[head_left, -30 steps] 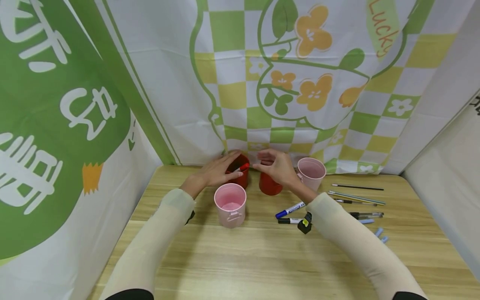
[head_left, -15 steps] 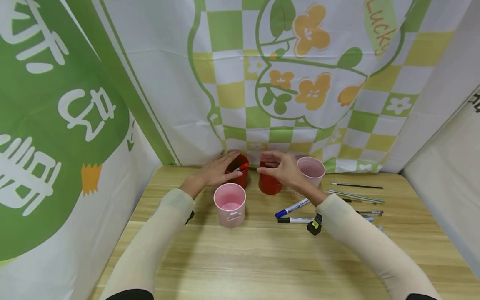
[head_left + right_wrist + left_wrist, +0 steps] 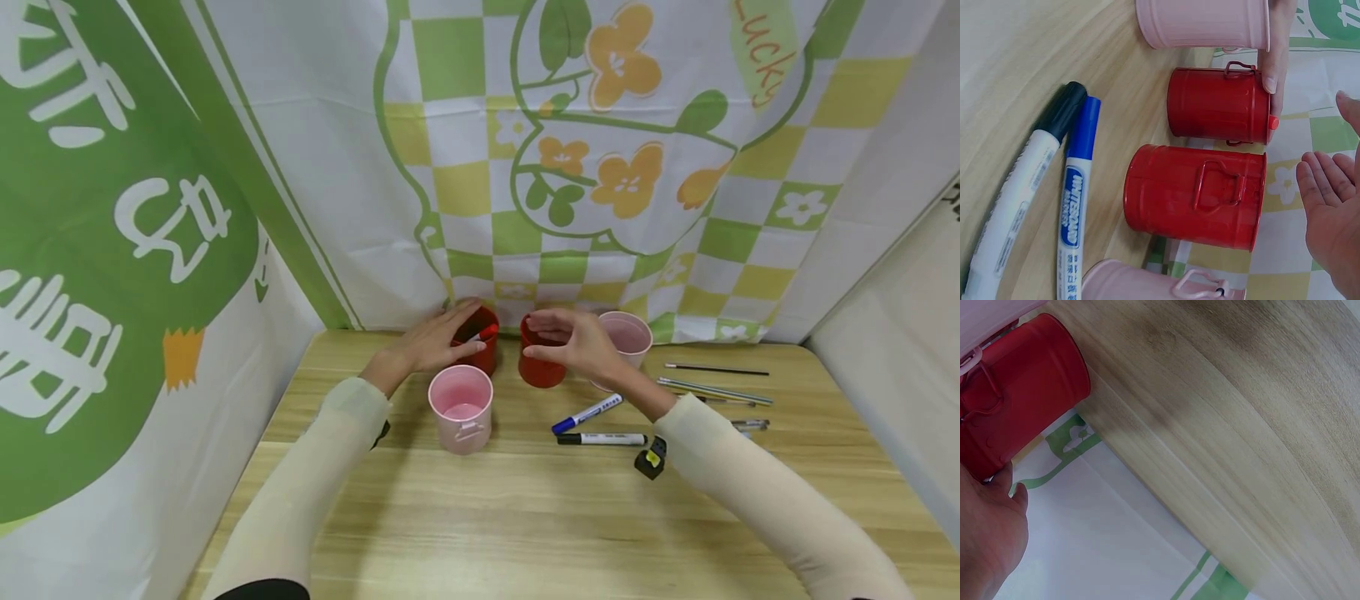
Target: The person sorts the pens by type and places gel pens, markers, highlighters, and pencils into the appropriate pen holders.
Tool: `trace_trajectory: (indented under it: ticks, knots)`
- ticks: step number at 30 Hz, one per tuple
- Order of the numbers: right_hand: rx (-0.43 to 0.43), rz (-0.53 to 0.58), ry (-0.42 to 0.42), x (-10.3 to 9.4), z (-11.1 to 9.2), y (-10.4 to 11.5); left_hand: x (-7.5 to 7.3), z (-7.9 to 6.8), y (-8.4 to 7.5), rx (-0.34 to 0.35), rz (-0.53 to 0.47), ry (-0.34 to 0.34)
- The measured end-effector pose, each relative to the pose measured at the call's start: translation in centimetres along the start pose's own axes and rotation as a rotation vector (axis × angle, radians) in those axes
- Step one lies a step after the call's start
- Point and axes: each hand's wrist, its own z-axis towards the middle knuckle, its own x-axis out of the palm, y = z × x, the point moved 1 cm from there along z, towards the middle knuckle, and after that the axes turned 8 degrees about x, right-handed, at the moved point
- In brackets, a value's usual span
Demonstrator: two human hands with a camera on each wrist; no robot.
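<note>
My left hand [image 3: 431, 343] grips the rim of the left red bucket [image 3: 486, 363], thumb at the front and fingers at the far side. A red-capped marker [image 3: 483, 333] leans inside that bucket, its cap showing at the rim. In the left wrist view, fingertips touch the rim of the same red bucket [image 3: 1029, 394]. My right hand [image 3: 585, 343] hovers with spread, loosely bent fingers over the mouth of the right red bucket [image 3: 540, 371]. In the right wrist view, the palm of this right hand [image 3: 1335, 206] faces that red bucket [image 3: 1197, 197], apart from it and holding nothing.
A pink bucket [image 3: 462, 435] stands in front of the left red one; another pink bucket [image 3: 637, 358] is behind my right wrist. A blue-capped marker [image 3: 588, 413] and black-capped marker [image 3: 603, 439] lie near the middle. Pencils [image 3: 716, 392] and pens lie at right, partly under my sleeve.
My right hand and forearm have shifted a little to the right, uncovering more of the right red bucket's mouth and the two markers. The left hand has stayed at its bucket.
</note>
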Motion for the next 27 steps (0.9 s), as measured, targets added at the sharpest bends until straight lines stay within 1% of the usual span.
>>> trace_trajectory:
  ticks: [6,10,13,19,23,27]
  knots:
    - [-0.053,-0.090,0.011,-0.7,-1.0,-0.1,-0.1,0.0,0.0,0.005,0.014,0.000]
    - [-0.075,-0.094,0.023,-0.9,-1.5,-0.4,0.0,-0.1,0.1,0.005,0.011,0.004]
    - [-0.074,-0.096,0.031,-0.9,-1.9,-0.5,0.1,-0.1,0.1,0.009,0.008,0.000]
    - [-0.055,-0.141,0.065,-0.8,-3.1,-0.5,0.2,-0.1,0.1,0.014,0.003,-0.006]
    - [-0.073,-0.175,0.064,-0.9,-3.8,-0.5,0.2,0.0,0.2,0.021,-0.004,-0.020]
    - [-0.102,-0.236,0.067,-1.0,-4.6,-0.7,0.2,0.1,0.3,0.022,0.000,-0.011]
